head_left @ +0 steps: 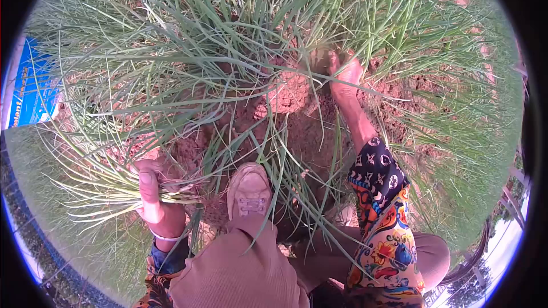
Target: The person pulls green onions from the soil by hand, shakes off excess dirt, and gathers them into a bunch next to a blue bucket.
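Observation:
My left hand (149, 189) is closed round a bunch of onion seedlings (108, 191), their green leaves fanning out to the left and their thin reddish root ends pointing right. Over the bare soil, my right hand (347, 75) reaches in at the foot of the standing onion plants (388, 28). Its thumb and fingers are curled in at the base of the stems, slightly blurred, and leaves cover part of the fingertips. Long loose leaves cross the ground between both hands.
Reddish, crumbly soil (288, 94) shows in the middle. My shoe (250, 191) stands on it between my hands. A blue printed packet or sheet (34, 82) lies at the far left. Dense green plants surround the patch at the back and right.

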The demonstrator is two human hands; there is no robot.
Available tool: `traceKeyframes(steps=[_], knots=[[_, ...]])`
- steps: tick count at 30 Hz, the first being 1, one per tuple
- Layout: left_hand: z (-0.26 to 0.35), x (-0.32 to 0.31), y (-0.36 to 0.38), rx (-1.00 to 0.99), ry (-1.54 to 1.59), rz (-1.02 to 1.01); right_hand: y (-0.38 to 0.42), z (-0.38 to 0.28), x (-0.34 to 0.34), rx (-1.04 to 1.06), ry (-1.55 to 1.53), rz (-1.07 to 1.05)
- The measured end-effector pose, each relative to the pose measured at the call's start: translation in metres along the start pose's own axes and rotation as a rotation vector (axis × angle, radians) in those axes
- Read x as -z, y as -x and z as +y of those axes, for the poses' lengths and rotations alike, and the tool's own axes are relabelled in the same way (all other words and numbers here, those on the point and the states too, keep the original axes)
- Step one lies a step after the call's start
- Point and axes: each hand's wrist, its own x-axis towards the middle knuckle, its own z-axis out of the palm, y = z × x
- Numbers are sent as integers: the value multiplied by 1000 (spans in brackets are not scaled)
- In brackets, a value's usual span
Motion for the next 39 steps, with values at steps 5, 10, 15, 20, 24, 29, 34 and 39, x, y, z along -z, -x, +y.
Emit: traceKeyframes(steps=[5,10,15,20,24,29,34,39], knots=[[-35,11,-5,-4,67,-72,1,30,5,174,-107,106],[-41,3,-10,-110,108,-163,-14,14,74,-305,-939,-407],[-28,-5,-14,-121,345,-494,-24,-35,120,129,-677,216],[-28,-29,-7,-29,387,-614,54,-150,139,314,-611,-139],[-35,-63,-6,-151,124,-703,137,-164,88,860,-267,-532],[-40,-65,-11,-108,427,-618,92,-146,123,616,-273,-917],[-36,-46,-13,-15,459,-579,33,-41,98,169,320,-395],[-37,-43,-5,47,321,-536,17,30,24,43,117,11]])
